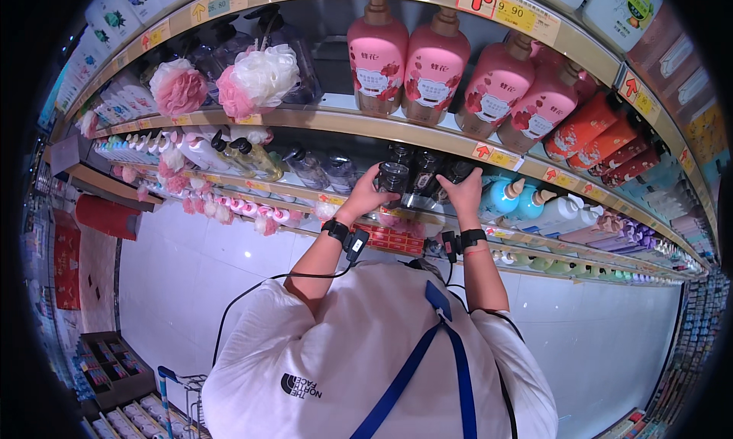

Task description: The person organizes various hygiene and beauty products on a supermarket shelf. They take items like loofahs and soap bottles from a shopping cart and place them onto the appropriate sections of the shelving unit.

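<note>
My left hand (365,195) is wrapped around a dark bottle with a clear cap (393,178) at the edge of a middle shelf. Beside it my right hand (462,191) reaches onto the same shelf, its fingers spread over another dark bottle (458,171); whether it grips that one I cannot tell. Between the hands stands a dark bottle with a pale label (425,175). Both wrists wear black straps with small cabled devices.
Pink pump bottles (436,67) line the shelf above, with pink and white bath puffs (257,81) hanging at left. Blue pump bottles (504,195) stand right of my hands. Red boxes (395,238) lie lower. A wire shopping cart (186,384) is at lower left.
</note>
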`<action>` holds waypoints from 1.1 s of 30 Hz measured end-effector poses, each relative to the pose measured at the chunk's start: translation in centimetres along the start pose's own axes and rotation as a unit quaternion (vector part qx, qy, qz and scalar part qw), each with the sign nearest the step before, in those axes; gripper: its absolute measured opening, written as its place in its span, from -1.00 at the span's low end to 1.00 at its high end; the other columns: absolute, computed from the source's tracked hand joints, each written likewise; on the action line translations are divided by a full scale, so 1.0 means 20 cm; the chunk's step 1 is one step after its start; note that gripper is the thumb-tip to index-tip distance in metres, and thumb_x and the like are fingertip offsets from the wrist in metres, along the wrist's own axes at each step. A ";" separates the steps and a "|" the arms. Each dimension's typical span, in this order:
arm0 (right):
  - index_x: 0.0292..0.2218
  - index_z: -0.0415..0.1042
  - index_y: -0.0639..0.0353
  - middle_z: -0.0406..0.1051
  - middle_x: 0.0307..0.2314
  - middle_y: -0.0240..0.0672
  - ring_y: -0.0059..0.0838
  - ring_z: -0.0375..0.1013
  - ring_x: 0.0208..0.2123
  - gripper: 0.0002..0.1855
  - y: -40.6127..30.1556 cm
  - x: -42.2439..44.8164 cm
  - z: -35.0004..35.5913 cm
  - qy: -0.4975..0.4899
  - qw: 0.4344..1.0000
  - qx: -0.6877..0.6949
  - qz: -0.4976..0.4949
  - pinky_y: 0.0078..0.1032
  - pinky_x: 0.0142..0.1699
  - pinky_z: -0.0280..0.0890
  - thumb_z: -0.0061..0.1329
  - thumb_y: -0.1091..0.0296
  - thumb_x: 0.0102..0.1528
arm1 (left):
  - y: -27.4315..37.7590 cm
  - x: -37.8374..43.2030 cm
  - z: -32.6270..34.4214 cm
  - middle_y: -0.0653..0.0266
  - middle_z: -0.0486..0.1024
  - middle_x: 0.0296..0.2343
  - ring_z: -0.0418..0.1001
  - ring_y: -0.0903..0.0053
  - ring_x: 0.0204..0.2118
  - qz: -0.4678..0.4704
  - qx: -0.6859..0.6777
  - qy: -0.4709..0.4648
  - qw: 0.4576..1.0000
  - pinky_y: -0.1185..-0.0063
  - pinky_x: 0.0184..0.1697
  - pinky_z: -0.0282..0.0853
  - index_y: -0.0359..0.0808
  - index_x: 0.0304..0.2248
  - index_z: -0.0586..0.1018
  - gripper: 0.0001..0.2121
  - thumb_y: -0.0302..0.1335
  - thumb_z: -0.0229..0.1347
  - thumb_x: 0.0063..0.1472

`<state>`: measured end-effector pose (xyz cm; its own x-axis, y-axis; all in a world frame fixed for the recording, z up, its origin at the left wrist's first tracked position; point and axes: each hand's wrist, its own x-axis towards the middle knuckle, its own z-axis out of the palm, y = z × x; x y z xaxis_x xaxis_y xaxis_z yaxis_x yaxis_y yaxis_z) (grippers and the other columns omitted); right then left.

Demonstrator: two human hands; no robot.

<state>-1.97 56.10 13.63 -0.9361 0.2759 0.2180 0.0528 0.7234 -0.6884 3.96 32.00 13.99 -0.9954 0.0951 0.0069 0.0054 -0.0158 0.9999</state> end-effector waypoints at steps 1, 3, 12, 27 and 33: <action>-0.21 0.15 0.32 0.35 -0.31 0.12 0.12 0.35 -0.22 -0.21 0.03 0.00 -0.01 -0.046 0.998 0.011 -0.044 -0.21 -0.12 0.28 0.30 0.06 -0.34 | -0.02 0.01 -0.02 0.31 0.42 -0.20 0.39 0.64 -0.17 -0.002 0.001 -0.003 1.000 0.63 -0.12 0.35 -0.31 0.01 0.26 -0.33 -0.66 0.27 -0.14; -0.19 0.14 0.31 0.36 -0.31 0.12 0.12 0.35 -0.22 -0.21 0.06 0.01 -0.03 -0.091 0.992 0.021 -0.085 -0.21 -0.13 0.28 0.31 0.11 -0.33 | -0.03 0.02 -0.04 0.26 0.43 -0.21 0.39 0.60 -0.16 0.041 0.105 -0.021 0.993 0.61 -0.10 0.33 -0.33 0.00 0.24 -0.33 -0.63 0.27 -0.14; -0.12 0.10 0.26 0.38 -0.31 0.09 0.11 0.38 -0.23 -0.25 0.00 -0.02 -0.05 -0.100 0.992 0.028 -0.073 -0.25 -0.16 0.29 0.27 0.27 -0.26 | -0.10 0.04 0.02 0.24 0.44 -0.25 0.40 0.59 -0.19 0.091 0.075 0.009 0.993 0.60 -0.10 0.31 -0.33 -0.08 0.21 -0.38 -0.55 0.31 -0.10; -0.30 0.41 0.28 0.47 -0.47 -0.07 -0.21 0.50 -0.40 -0.55 -0.11 -0.16 -0.08 -0.385 0.916 -0.039 -0.108 -0.40 -0.32 0.36 0.18 0.15 -0.16 | -0.15 0.01 0.05 0.05 0.36 -0.25 0.41 0.25 -0.18 0.111 0.146 0.103 0.978 0.50 -0.12 0.33 -0.40 -0.14 0.31 -0.38 -0.45 0.36 -0.21; -0.31 0.40 0.32 0.46 -0.50 -0.03 -0.09 0.47 -0.40 -0.59 -0.19 -0.24 0.17 -0.284 0.949 0.002 -0.139 -0.31 -0.31 0.35 0.14 0.23 -0.17 | -0.11 0.01 0.06 0.05 0.35 -0.24 0.39 0.22 -0.17 0.099 0.199 0.118 0.968 0.49 -0.12 0.32 -0.40 -0.15 0.32 -0.37 -0.44 0.37 -0.24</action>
<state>1.18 49.88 12.75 -0.9500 -0.3120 -0.0148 -0.2245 0.7148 -0.6623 3.78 33.28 11.81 -0.9651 -0.1012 0.2414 0.1869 0.3796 0.9061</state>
